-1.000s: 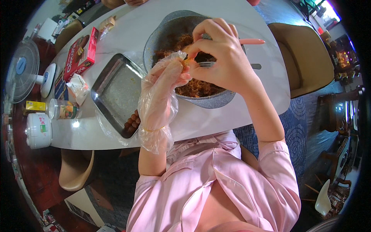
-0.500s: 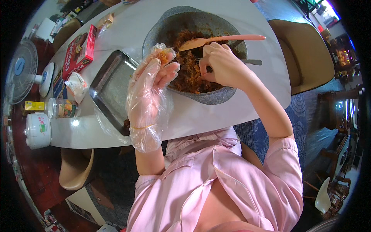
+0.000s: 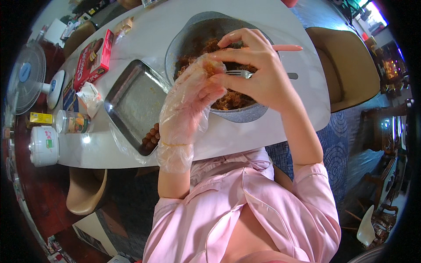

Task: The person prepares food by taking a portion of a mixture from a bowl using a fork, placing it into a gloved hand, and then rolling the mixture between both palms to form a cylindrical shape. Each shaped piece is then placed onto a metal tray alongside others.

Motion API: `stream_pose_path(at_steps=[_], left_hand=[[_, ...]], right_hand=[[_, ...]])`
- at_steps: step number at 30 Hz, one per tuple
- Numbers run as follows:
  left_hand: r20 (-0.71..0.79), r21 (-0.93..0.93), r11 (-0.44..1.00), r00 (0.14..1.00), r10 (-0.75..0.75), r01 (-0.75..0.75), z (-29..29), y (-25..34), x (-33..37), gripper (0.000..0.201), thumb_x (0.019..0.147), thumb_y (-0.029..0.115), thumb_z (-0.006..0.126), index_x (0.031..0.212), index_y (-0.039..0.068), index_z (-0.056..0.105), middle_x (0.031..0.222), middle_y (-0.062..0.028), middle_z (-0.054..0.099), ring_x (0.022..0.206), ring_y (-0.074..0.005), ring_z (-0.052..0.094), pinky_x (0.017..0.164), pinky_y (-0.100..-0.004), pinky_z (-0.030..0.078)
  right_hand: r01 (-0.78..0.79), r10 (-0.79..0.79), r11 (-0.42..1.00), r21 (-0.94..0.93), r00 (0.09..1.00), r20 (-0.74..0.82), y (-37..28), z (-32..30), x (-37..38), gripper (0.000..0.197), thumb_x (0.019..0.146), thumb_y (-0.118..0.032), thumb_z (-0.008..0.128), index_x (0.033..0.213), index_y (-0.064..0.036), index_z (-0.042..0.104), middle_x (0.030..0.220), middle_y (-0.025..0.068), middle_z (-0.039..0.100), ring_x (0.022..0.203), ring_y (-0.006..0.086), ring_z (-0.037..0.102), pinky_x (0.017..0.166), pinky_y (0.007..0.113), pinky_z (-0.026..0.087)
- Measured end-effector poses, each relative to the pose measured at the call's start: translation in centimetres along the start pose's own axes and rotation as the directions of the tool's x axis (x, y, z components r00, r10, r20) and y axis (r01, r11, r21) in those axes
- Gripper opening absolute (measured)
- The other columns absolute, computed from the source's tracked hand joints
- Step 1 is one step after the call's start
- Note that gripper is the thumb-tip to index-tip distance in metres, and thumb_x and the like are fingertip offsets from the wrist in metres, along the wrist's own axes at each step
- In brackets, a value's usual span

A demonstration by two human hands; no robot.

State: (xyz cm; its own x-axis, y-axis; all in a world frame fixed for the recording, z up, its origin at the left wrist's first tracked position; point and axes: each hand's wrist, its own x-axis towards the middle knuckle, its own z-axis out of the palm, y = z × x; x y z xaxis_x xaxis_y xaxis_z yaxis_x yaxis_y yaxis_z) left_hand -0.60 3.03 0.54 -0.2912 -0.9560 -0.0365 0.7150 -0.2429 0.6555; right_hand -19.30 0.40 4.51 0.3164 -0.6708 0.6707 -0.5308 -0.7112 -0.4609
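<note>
My left hand (image 3: 190, 90), in a clear plastic glove with a band at the wrist, is cupped over the near left side of a grey speckled pot (image 3: 241, 115). At its fingertips sits a small clump of orange-brown shredded mixture (image 3: 213, 66). My bare right hand (image 3: 258, 65) arches over the pot, fingers spread, its thumb and forefinger touching or very near the gloved fingertips. Below them, more brown shredded mixture (image 3: 232, 101) fills the pot's bottom. A metal fork (image 3: 240, 73) lies there, and a pink spatula (image 3: 287, 47) shows only its handle past my right hand.
Left of the pot is a metal tray (image 3: 136, 96) with several brown balls (image 3: 151, 138) in its near corner. Farther left stand a red box (image 3: 92, 59), a clear jar (image 3: 72, 122), a white cooker (image 3: 44, 146) and a fan (image 3: 26, 72). A chair (image 3: 344, 68) stands right.
My left hand has moved right, over the pot, with the clump. My right hand has let go of the fork, opened its fingers and come up to the left. The tray's balls now show.
</note>
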Motion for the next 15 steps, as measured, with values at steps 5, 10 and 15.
stream_pose_path(at_steps=[5,10,15], left_hand=[[0.081,0.010,0.999,0.996,-0.038,0.037,-0.3,0.0,-0.1,0.041,0.099,0.019,0.059,0.133,-0.004,0.053,0.120,-0.0175,0.065,0.109,-0.0247,0.067,0.092,-0.0361,0.057],[-0.058,0.022,0.996,0.995,0.086,-0.085,0.1,-0.8,0.2,0.040,0.099,0.021,0.060,0.131,-0.003,0.055,0.121,-0.0170,0.065,0.108,-0.0253,0.067,0.092,-0.0363,0.057],[0.102,-0.037,0.992,0.988,-0.114,0.118,1.9,-1.4,1.3,0.054,0.102,0.036,0.052,0.138,-0.005,0.046,0.133,-0.0178,0.056,0.121,-0.0284,0.058,0.103,-0.0406,0.049]], right_hand=[[0.045,-0.045,0.999,-0.007,0.999,0.011,0.3,0.3,-0.5,0.032,0.072,-0.020,0.080,0.103,-0.0158,0.079,0.110,0.0063,0.065,0.113,0.0270,0.054,0.097,0.039,0.041],[0.000,0.005,0.990,0.139,0.999,-0.034,0.4,0.2,0.0,0.030,0.078,-0.019,0.077,0.108,-0.0144,0.077,0.116,0.0128,0.064,0.118,0.0308,0.053,0.103,0.043,0.040],[-0.087,0.079,0.988,0.124,0.994,0.070,2.8,2.1,1.7,0.039,0.096,-0.040,0.060,0.118,-0.0113,0.072,0.136,0.0227,0.055,0.132,0.0391,0.044,0.110,0.050,0.034]])
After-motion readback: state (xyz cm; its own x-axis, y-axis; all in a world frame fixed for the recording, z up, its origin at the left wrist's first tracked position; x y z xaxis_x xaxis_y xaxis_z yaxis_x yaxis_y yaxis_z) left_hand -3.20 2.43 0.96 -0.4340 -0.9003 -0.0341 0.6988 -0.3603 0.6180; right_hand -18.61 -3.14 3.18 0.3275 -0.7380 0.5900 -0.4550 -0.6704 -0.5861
